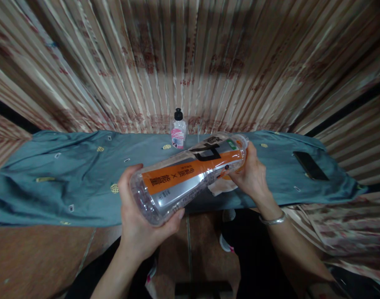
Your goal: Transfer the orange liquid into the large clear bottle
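Note:
A large clear plastic bottle (192,170) with an orange and silver label is held tilted on its side above the cloth-covered table. Round its base, at the lower left, my left hand (143,220) is wrapped, with the thumb underneath. My right hand (252,172), with a silver bangle on the wrist, grips the other end at the upper right. Whether a cap is on that end is hidden by my fingers. Behind the big bottle stands a small clear bottle (178,131) with a black cap and pink label. Something white and crumpled, perhaps a tissue (222,187), lies under the large bottle.
A green-blue cloth (84,174) with yellow pineapple prints covers the narrow table. On its right side lies a black phone (310,165). Striped, pleated curtains (190,62) hang behind and at both sides. Brown floor tiles (37,257) show below the front edge.

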Action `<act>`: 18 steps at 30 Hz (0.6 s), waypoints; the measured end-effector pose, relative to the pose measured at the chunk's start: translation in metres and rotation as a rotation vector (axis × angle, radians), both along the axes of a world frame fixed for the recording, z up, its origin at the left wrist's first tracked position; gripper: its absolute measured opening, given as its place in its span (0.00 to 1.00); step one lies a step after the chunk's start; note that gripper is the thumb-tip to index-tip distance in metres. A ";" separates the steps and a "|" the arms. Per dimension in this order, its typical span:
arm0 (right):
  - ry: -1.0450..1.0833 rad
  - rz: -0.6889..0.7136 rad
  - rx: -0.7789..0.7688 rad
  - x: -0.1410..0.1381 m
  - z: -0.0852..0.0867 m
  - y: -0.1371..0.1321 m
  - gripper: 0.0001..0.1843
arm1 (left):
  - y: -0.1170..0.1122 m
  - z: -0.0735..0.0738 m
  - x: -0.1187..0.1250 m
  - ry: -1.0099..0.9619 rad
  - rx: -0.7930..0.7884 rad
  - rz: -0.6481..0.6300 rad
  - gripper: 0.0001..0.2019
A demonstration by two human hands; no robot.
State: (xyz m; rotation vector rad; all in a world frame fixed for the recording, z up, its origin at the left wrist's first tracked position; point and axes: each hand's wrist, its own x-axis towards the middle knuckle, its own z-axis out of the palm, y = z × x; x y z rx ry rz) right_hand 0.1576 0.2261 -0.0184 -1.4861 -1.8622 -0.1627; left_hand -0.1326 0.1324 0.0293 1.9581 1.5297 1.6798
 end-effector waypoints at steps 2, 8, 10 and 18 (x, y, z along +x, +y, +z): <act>-0.001 0.001 -0.002 0.000 0.001 0.000 0.50 | 0.000 0.000 0.000 0.004 -0.002 -0.009 0.41; -0.018 -0.022 -0.015 0.000 0.000 0.000 0.51 | 0.000 0.000 -0.001 0.013 0.001 -0.003 0.41; -0.024 -0.022 -0.016 0.000 0.000 0.000 0.51 | 0.000 0.001 -0.002 0.034 0.003 -0.016 0.41; -0.019 -0.014 -0.019 0.000 0.001 0.000 0.51 | 0.000 0.000 -0.001 0.027 0.005 0.001 0.41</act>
